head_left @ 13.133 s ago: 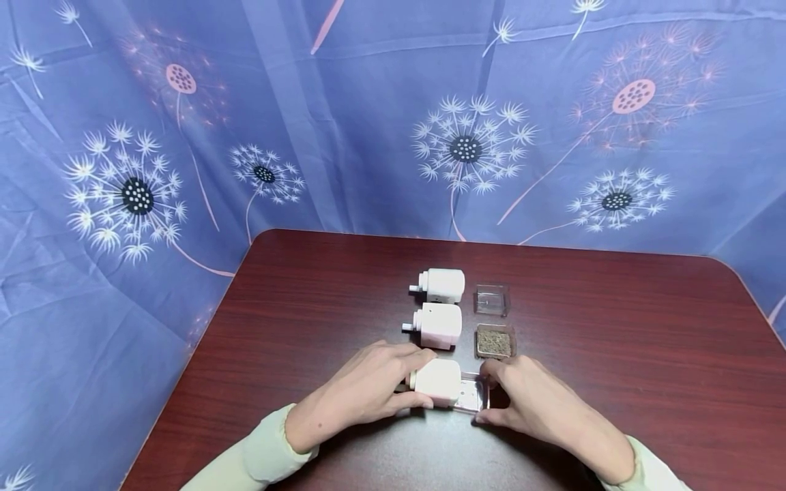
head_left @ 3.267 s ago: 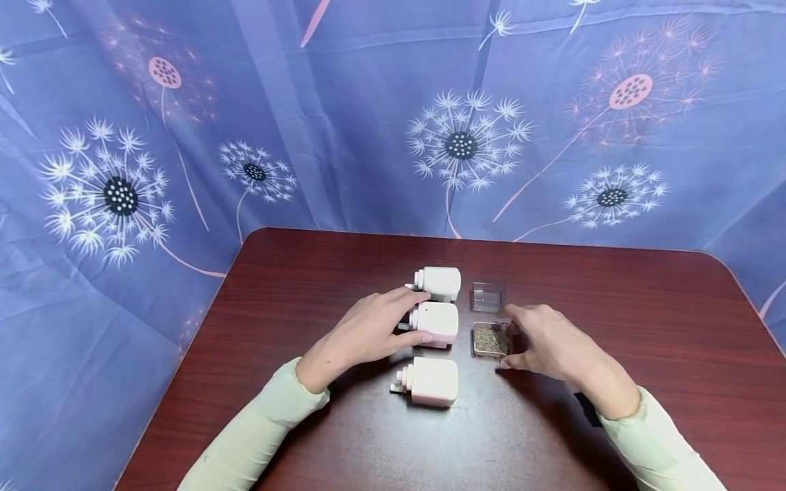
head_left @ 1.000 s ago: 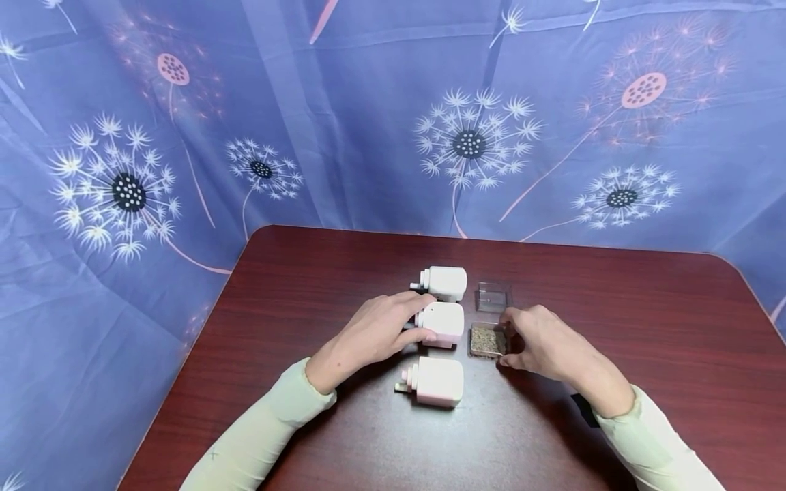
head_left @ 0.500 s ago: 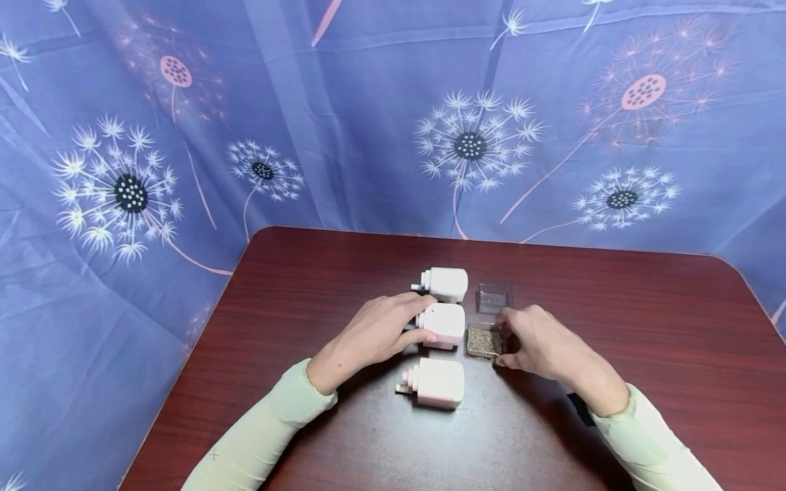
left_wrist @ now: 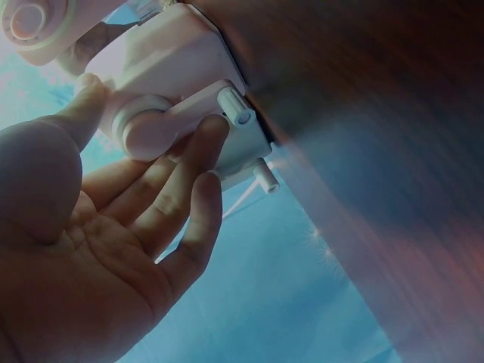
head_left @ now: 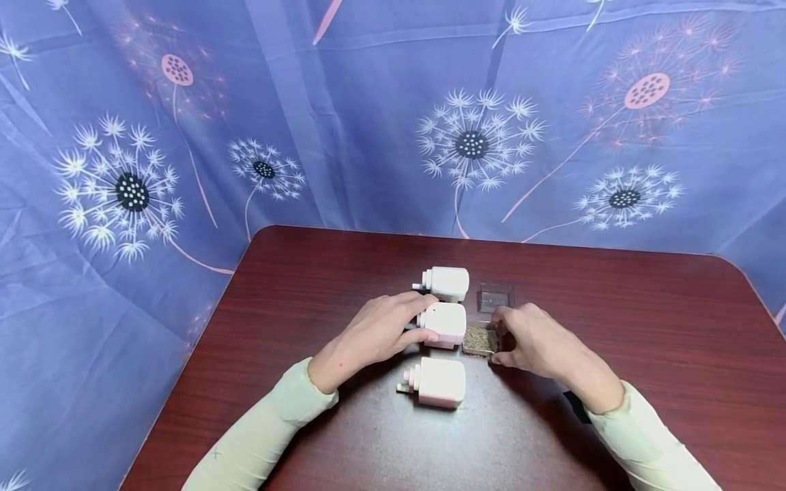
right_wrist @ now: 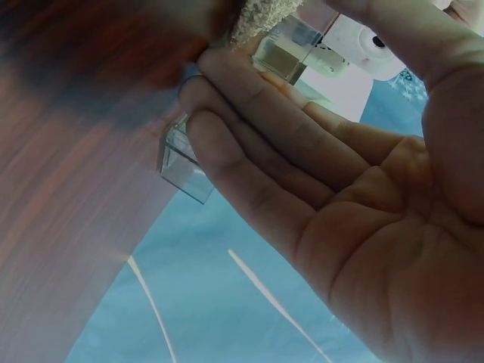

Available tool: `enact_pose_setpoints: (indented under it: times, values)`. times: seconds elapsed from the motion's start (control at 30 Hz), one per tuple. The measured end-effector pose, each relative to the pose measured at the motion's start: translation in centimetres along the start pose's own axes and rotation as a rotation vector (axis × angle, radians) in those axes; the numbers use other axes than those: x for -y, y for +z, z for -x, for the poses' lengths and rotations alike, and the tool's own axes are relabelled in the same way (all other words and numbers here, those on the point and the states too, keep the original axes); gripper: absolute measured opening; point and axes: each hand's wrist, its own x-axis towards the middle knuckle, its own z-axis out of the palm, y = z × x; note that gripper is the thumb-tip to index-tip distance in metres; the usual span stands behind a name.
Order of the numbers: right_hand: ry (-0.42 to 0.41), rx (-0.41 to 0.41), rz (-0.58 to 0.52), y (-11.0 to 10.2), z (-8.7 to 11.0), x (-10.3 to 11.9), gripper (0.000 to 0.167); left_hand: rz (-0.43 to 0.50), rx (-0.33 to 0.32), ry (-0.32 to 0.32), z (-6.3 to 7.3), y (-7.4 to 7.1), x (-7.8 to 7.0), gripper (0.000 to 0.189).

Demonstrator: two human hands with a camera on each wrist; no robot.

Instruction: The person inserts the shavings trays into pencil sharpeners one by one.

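My left hand holds the middle pink pencil sharpener, thumb on the near side and fingers on the far side. In the left wrist view its crank shows beside my fingers. My right hand grips a small clear drawer between thumb and fingers. Brownish, crumbly shavings fill the drawer. Its left end is right at the sharpener's right side, lined up with it. Part of the drawer is hidden behind my right fingers.
A white sharpener stands behind the middle one, with an empty clear drawer to its right. Nearer me is another pale pink sharpener. All rest on a dark red wooden table; a blue flowered cloth hangs behind.
My right hand has slid the filled drawer left, up to the middle sharpener. Much earlier, both hands were at the front sharpener and its clear drawer, which is now inside. My left hand stays put.
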Motion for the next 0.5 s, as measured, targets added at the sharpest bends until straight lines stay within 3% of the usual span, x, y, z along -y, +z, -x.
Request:
enact_pose_setpoints:
  times: [0.5]
  values:
    - [-0.03,-0.023,0.005,0.25,-0.69,0.43,0.043,-0.001,-0.015,0.008,0.0,0.07,-0.04,0.06]
